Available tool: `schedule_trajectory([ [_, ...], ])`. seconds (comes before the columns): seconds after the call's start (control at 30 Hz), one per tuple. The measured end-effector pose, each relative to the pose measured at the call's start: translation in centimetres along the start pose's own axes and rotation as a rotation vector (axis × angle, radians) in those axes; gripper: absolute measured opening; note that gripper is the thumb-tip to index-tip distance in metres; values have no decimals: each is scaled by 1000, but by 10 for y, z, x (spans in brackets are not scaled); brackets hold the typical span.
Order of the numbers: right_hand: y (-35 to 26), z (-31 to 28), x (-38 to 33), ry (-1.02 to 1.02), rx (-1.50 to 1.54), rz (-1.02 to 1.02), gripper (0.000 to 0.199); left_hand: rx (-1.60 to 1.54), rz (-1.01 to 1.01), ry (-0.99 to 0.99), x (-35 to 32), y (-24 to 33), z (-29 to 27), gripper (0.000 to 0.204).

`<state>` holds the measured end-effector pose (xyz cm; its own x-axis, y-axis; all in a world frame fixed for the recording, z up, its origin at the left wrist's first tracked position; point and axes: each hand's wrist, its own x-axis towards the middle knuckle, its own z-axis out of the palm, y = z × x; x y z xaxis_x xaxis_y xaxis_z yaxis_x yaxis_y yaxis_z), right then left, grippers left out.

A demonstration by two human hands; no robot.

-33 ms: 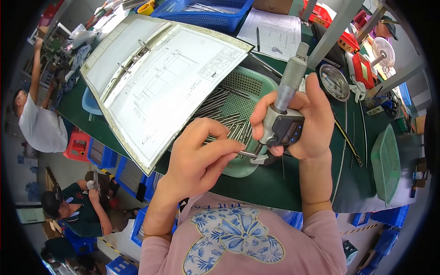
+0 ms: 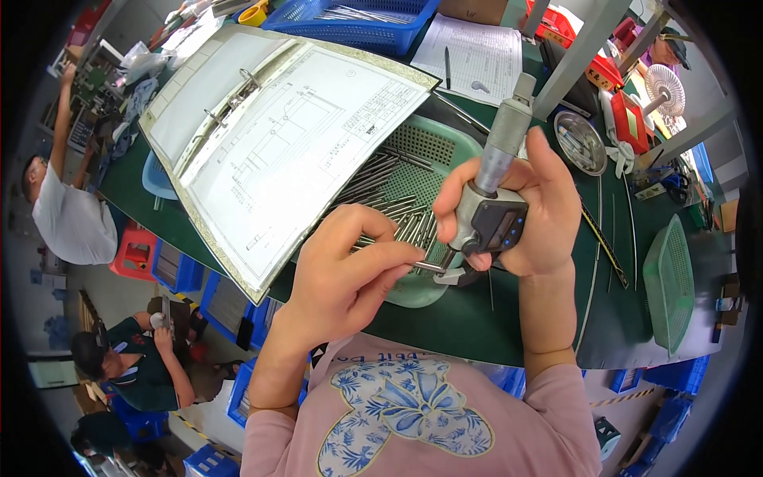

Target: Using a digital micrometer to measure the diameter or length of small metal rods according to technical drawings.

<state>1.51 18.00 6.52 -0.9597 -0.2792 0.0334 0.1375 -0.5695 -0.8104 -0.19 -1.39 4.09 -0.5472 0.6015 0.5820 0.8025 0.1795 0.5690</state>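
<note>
My right hand (image 2: pixel 540 211) is closed round a digital micrometer (image 2: pixel 497 191), its silver thimble pointing up and its small display facing me. Between thumb and fingers, my left hand (image 2: pixel 346 266) pinches a thin metal pin (image 2: pixel 429 266). The pin's free end sits at the micrometer's jaw, near the anvil; whether both measuring faces touch it I cannot tell. Beneath both hands stands a green perforated basket (image 2: pixel 457 151) with many loose metal pins (image 2: pixel 409 226) in it. An open ring binder (image 2: pixel 286 151) with a technical drawing covers part of the basket's left side.
Behind the basket lie a printed sheet (image 2: pixel 489 56) with a pen (image 2: pixel 447 67) and a blue basket (image 2: pixel 358 32) of rods. To the right are a round metal bowl (image 2: pixel 579 143), a yellow-black tape or ruler (image 2: pixel 604 246) and another green basket (image 2: pixel 669 286). Co-workers (image 2: pixel 135 362) are at left.
Almost nothing differs. The micrometer and my right hand have shifted very slightly; my left hand keeps its pinch on the pin.
</note>
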Motion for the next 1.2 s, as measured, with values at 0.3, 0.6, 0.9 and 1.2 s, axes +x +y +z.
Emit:
schedule_trajectory([
  [0.3,2,0,1,63,-37,2,71,-13,13,-7,1,-2,-1,20],
  [0.6,10,-2,6,-30,238,38,65,-1221,-445,233,-15,-2,20,33],
  [0.9,9,2,4,52,129,5,66,-1115,-438,213,-13,-4,31,15],
  [1.2,8,2,4,62,131,34,68,-1046,-420,185,-15,1,27,14],
])
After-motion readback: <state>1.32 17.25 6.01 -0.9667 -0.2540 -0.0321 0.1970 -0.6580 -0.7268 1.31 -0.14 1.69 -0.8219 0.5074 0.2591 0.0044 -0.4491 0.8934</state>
